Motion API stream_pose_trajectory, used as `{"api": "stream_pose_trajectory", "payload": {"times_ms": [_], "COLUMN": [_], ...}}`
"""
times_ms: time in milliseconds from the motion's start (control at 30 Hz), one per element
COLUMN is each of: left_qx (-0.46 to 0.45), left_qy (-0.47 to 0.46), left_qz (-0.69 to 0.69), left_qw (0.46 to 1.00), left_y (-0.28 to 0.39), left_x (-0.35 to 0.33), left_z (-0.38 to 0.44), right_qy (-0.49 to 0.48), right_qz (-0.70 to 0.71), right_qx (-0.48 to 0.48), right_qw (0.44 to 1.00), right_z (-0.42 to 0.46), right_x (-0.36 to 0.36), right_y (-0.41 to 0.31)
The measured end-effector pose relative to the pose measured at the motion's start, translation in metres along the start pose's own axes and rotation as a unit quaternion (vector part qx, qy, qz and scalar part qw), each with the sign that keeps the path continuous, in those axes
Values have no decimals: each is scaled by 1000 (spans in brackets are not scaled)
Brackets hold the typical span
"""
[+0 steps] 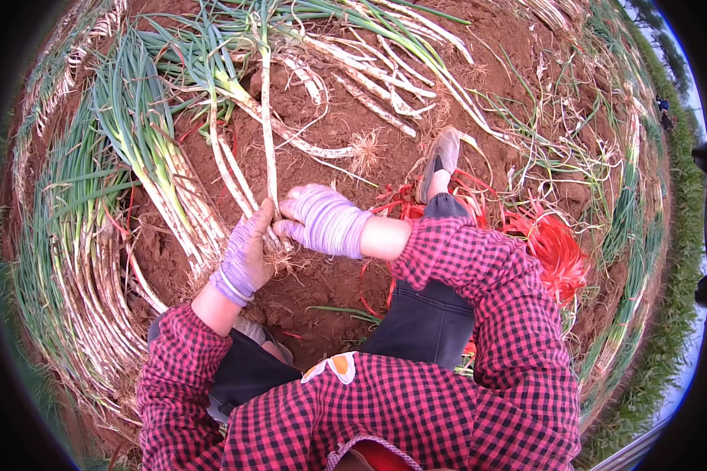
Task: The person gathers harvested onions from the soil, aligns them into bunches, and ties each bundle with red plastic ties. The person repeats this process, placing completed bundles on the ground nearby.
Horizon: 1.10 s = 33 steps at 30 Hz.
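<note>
My left hand (pixel 244 253), in a soiled purple knit glove, grips a few long white-stemmed green onions (pixel 230 168) near their roots. My right hand (pixel 324 221), gloved alike, has its fingers at the lower end of an upright onion stalk (pixel 267 123), beside the left hand's fingertips. Whether it closes fully round the stalk is hard to tell. The roots hang just below both hands. Left of them lies a thick pile of green onions (pixel 182 194), its leaves pointing away from me. A single curved onion (pixel 306 144) with spread roots lies on the soil beyond the hands.
Loose onions (pixel 377 88) lie ahead on the reddish soil. Red plastic strips (pixel 551 253) are heaped at the right, near my shoe (pixel 445 153). Rows of onions (pixel 88 282) line the far left, tied bundles (pixel 624 218) the far right. Peeled leaves litter the upper right.
</note>
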<state>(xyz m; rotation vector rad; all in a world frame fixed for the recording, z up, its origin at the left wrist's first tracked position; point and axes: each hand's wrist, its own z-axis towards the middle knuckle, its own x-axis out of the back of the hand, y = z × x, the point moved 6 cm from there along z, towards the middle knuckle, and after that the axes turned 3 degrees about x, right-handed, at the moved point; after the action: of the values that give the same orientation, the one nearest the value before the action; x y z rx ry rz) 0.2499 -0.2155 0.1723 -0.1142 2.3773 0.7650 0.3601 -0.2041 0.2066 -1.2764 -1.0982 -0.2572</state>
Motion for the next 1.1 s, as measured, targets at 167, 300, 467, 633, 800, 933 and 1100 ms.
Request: {"api": "stream_pose_trajectory", "payload": {"times_ms": [167,300,467,633,800,933,1100], "left_qx": [-9,-170,-145,-92,-109,-76,-106], "left_qy": [-18,-97,75,77,26,8,4], "left_qz": [21,-29,176,33,102,74,38], "left_qw": [1000,980,971,992,988,994,994], "left_y": [38,94,86,78,65,45,30], "left_x": [-5,-14,13,42,29,12,3], "left_z": [-16,-35,-24,-17,-17,-11,22], "right_qy": [124,350,76,-12,158,169,181], "right_qz": [35,-293,-78,-2,384,545,661], "right_qx": [-91,-400,-470,-181,-234,-228,-251], "right_qw": [988,795,876,983,879,789,684], "right_z": [9,-48,-52,-6,-25,-43,-46], "right_x": [71,133,123,86,19,-8,-23], "right_y": [83,286,350,218,175,131,101]}}
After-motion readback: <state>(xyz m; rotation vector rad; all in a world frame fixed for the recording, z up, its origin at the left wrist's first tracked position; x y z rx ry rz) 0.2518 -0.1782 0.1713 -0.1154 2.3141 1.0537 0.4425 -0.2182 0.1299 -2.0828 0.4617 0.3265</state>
